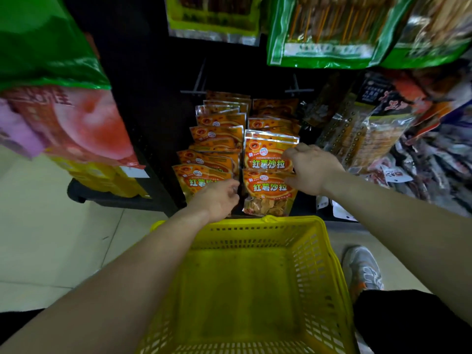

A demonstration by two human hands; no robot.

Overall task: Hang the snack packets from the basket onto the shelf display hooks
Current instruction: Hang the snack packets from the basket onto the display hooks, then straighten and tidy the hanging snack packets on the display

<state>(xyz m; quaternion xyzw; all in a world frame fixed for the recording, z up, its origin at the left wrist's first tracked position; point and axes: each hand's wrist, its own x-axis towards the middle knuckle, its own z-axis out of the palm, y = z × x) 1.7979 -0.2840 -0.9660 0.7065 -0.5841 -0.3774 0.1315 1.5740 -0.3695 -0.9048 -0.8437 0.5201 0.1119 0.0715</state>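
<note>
Head view: orange snack packets (219, 139) hang in two rows on the shelf hooks (196, 85), just above the yellow basket (329, 251). The left grip (219, 198) curls at the front left packet (196, 181) (whether it pinches, I cannot tell). The right grip (313, 169) pinches the front right packet (268, 192) at its top corner.

One wide-angle camera rides on the person's head, facing forward and steeply down. The basket (293, 222) lies nearest, right beneath it; the shelf (153, 103) with its hanging packets (268, 159) stands just beyond, close in front. Floor (51, 238) shows at the left, a shoe (362, 269) at the near right.
</note>
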